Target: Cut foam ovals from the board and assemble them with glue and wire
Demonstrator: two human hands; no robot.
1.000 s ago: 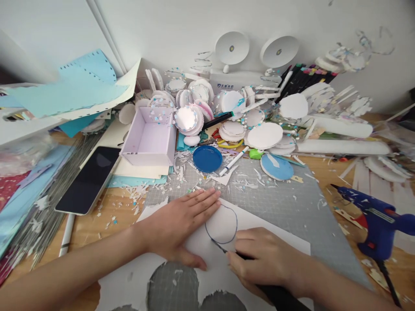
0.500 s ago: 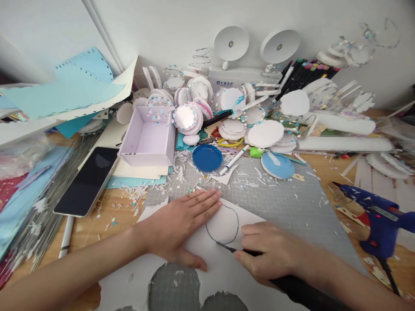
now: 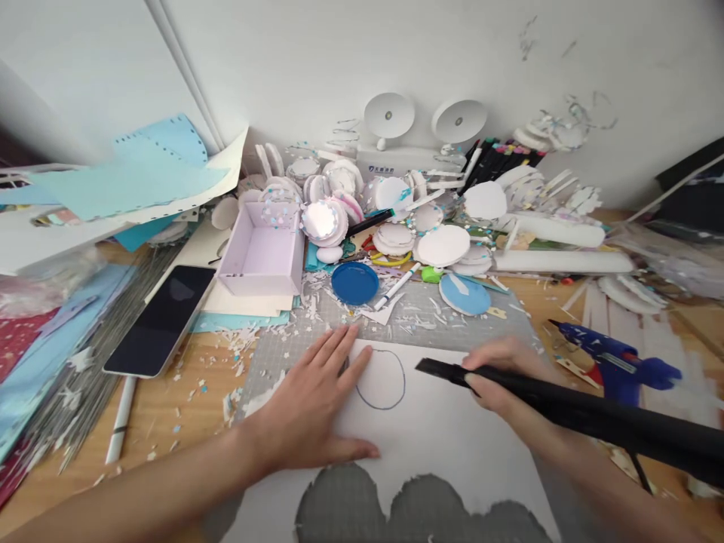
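White sheet (image 3: 452, 437) lies on grey mat (image 3: 342, 498), left hand (image 3: 314, 403) spread flat, grasping nothing, apparently steadying it beside the drawn circle (image 3: 381, 381); right hand (image 3: 512, 354) grips black cutter (image 3: 571, 407), tip angled circleward.

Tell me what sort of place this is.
Probably a craft workspace: a gray gridded cutting mat, a blue pistol-shaped plastic glue gun, and a flat white paper-like sheet with rounded pieces cut out of it.
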